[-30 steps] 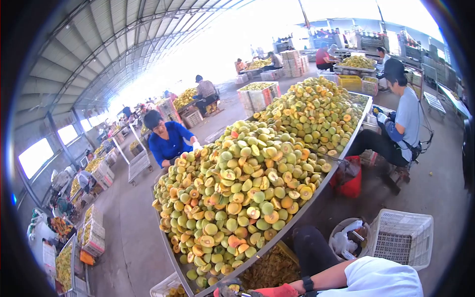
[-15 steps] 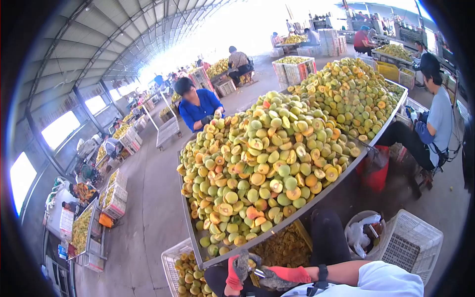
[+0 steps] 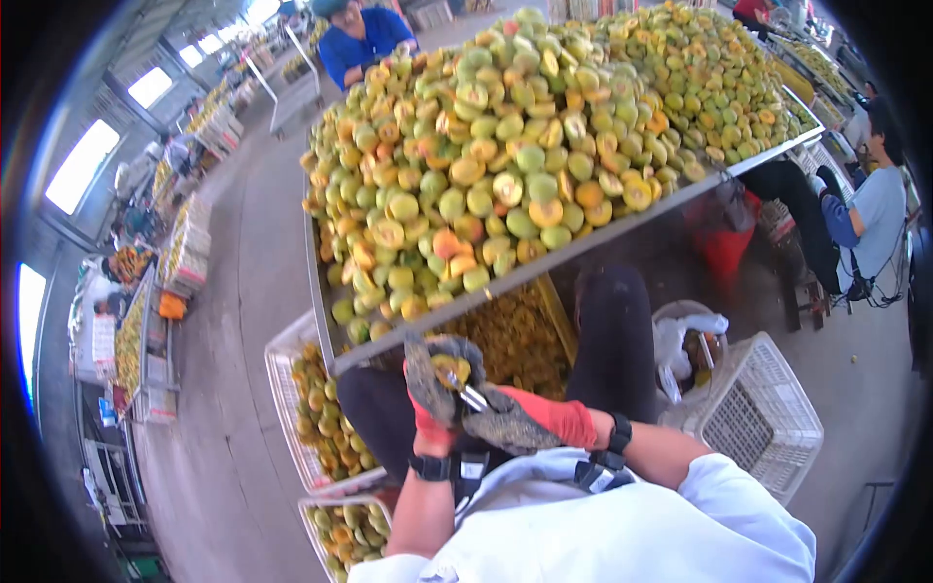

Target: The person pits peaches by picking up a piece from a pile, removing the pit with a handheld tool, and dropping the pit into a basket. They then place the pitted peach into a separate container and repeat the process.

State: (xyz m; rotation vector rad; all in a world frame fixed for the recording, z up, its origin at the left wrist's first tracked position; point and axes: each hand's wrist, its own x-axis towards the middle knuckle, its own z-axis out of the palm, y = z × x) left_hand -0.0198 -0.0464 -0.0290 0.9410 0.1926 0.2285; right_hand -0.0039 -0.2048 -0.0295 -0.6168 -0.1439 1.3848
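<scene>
In the head view my left hand (image 3: pixel 430 364), in a grey and red work glove, is closed around a halved yellow-green stone fruit (image 3: pixel 451 370), cut side showing. My right hand (image 3: pixel 520 420), gloved the same way, grips a short shiny metal tool (image 3: pixel 473 397). The tool's tip meets the fruit half; its handle is hidden in my right glove. Just beyond my hands a metal-edged table (image 3: pixel 544 264) carries a large heap of halved stone fruit (image 3: pixel 466 175). Below the table edge, between my knees, lies a yellow crate of brownish fruit scraps (image 3: pixel 510 335).
White crates of fruit (image 3: pixel 335 413) stand at my left, with another (image 3: pixel 347 532) nearer. To my right are a bucket with a plastic bag (image 3: pixel 685 350) and a white crate (image 3: pixel 768 413). A person in blue (image 3: pixel 364 39) works opposite; another person (image 3: pixel 870 219) sits at right.
The view has tilted down and shifted, so my hands appear higher and nearer the middle. The fruit half and the tool at it show more plainly between my gloves.
</scene>
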